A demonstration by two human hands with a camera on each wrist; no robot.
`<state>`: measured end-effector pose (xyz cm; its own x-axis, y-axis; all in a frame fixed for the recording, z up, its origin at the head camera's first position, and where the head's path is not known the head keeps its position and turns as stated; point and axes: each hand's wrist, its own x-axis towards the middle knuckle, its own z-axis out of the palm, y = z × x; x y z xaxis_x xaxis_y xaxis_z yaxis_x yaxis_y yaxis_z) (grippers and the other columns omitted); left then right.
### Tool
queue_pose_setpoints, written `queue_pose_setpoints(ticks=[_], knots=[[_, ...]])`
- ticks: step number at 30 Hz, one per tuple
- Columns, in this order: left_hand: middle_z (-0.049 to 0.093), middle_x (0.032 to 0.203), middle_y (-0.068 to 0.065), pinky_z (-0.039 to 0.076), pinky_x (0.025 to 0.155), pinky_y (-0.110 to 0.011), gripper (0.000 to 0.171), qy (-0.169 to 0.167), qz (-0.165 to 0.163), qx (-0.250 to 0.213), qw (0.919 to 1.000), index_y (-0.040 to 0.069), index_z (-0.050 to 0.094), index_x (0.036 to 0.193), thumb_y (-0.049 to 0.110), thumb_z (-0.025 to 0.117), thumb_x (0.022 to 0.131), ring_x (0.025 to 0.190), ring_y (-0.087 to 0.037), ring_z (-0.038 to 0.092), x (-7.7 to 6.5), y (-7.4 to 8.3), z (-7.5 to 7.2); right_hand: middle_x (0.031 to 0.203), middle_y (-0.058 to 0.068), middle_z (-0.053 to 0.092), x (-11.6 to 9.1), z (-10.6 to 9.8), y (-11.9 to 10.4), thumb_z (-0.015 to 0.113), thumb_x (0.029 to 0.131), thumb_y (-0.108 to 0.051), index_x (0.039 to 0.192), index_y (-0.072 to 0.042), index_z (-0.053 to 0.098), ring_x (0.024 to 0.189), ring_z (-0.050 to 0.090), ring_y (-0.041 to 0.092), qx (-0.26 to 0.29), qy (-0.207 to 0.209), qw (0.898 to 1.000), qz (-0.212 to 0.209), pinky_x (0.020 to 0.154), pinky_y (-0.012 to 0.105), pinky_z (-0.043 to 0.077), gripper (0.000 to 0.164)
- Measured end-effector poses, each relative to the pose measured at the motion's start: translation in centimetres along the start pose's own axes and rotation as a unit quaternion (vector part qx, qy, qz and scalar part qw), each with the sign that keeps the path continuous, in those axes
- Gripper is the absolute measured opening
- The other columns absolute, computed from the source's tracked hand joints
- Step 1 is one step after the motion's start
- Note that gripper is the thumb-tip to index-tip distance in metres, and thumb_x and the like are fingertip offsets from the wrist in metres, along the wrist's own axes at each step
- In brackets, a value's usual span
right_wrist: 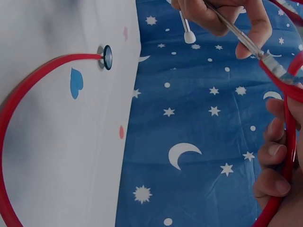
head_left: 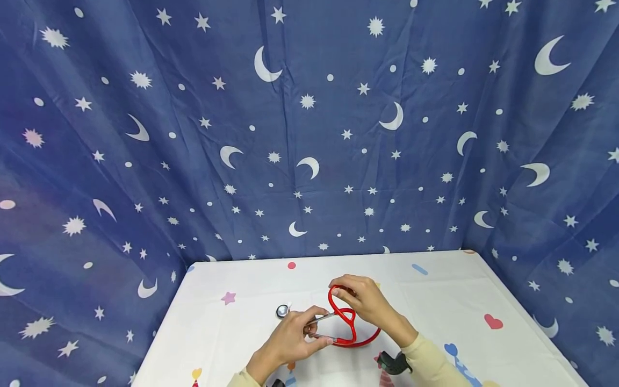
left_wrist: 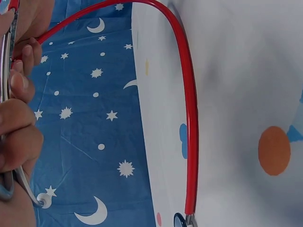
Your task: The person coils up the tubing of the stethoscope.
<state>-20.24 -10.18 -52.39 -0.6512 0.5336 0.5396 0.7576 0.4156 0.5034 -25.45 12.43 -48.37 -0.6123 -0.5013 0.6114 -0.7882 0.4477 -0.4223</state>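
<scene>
Both hands hold a red stethoscope (head_left: 349, 318) above the white table. My left hand (head_left: 296, 334) grips its metal ear tubes (left_wrist: 5, 71), with the fingers curled round them. My right hand (head_left: 364, 302) pinches the red tubing (right_wrist: 289, 142) near the top of its bend. From there the tube loops down and runs along the tabletop to the round chest piece (head_left: 282, 311), which lies beyond the left hand. A white eartip (right_wrist: 190, 37) sticks out below the left hand's fingers in the right wrist view.
The white tablecloth (head_left: 435, 301) carries printed hearts, stars and dots. A dark blue curtain (head_left: 309, 134) with moons and stars hangs behind the table and at both sides. A black wrist device (head_left: 394, 363) sits at the right sleeve.
</scene>
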Motion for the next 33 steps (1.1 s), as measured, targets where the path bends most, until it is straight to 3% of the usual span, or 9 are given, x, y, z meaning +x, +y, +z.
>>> queue_pose_setpoints(ticks=[6,12,19,24,29,31,33], knots=[[0.054,0.059,0.001,0.027,0.055,-0.003,0.042,0.004,-0.012,-0.004,0.9999,0.021,0.062,0.115,0.039,0.079,0.082,0.056,0.011,0.028,0.1,0.2,-0.3,0.087,-0.01,0.07,0.0,0.0,0.6,0.067,0.092,-0.022,0.101,-0.017,0.072,0.068,0.051,-0.004,0.024,-0.026,0.999,0.017,0.061,0.017,0.049,0.011],[0.052,0.059,0.003,0.027,0.055,-0.002,0.041,0.025,0.01,0.002,0.9996,0.02,0.062,0.114,0.036,0.08,0.081,0.056,0.012,0.028,0.0,-0.1,-0.2,0.089,-0.009,0.07,-0.3,1.1,1.2,0.061,0.096,-0.028,0.102,-0.018,0.072,0.072,0.054,-0.003,0.055,-0.068,0.995,0.045,0.066,0.019,0.051,0.016],[0.053,0.06,0.0,0.036,0.056,-0.003,0.042,0.02,-0.007,-0.012,0.9997,0.02,0.061,0.116,0.039,0.078,0.083,0.054,0.006,0.051,0.3,-0.1,-0.1,0.086,-0.009,0.071,-1.1,1.9,1.7,0.058,0.098,-0.031,0.1,-0.02,0.071,0.071,0.057,-0.003,0.069,-0.083,0.993,0.057,0.065,0.02,0.052,0.018],[0.054,0.061,0.0,0.031,0.054,-0.003,0.043,0.046,-0.011,-0.004,0.9989,0.017,0.061,0.115,0.033,0.081,0.08,0.055,0.01,0.035,0.2,-0.2,-0.3,0.087,-0.009,0.073,-1.1,2.4,1.8,0.058,0.097,-0.031,0.1,-0.021,0.073,0.074,0.061,-0.001,0.056,-0.091,0.991,0.078,0.068,0.021,0.054,0.018],[0.054,0.063,0.004,0.027,0.053,-0.003,0.043,0.062,-0.021,-0.012,0.9978,0.017,0.062,0.114,0.034,0.082,0.08,0.057,0.01,0.029,0.2,-0.2,-0.4,0.095,-0.006,0.076,-1.8,2.5,1.6,0.063,0.093,-0.008,0.101,-0.018,0.075,0.086,0.069,0.006,0.021,-0.087,0.991,0.097,0.076,0.027,0.057,0.017],[0.053,0.063,0.006,0.029,0.052,-0.005,0.044,0.066,-0.031,-0.023,0.997,0.017,0.062,0.115,0.035,0.081,0.08,0.058,0.01,0.03,0.3,-0.2,-0.4,0.082,-0.006,0.073,-2.2,2.7,1.7,0.062,0.09,-0.001,0.095,-0.015,0.075,0.076,0.065,0.004,0.009,-0.082,0.991,0.105,0.069,0.025,0.055,0.02],[0.051,0.065,0.01,0.031,0.052,-0.007,0.045,0.073,-0.043,-0.03,0.9959,0.017,0.061,0.117,0.036,0.079,0.08,0.058,0.009,0.032,0.4,-0.2,-0.4,0.069,-0.009,0.064,-2.5,2.8,1.7,0.062,0.092,-0.006,0.089,-0.015,0.073,0.065,0.055,0.001,0.006,-0.082,0.99,0.118,0.061,0.02,0.05,0.015]])
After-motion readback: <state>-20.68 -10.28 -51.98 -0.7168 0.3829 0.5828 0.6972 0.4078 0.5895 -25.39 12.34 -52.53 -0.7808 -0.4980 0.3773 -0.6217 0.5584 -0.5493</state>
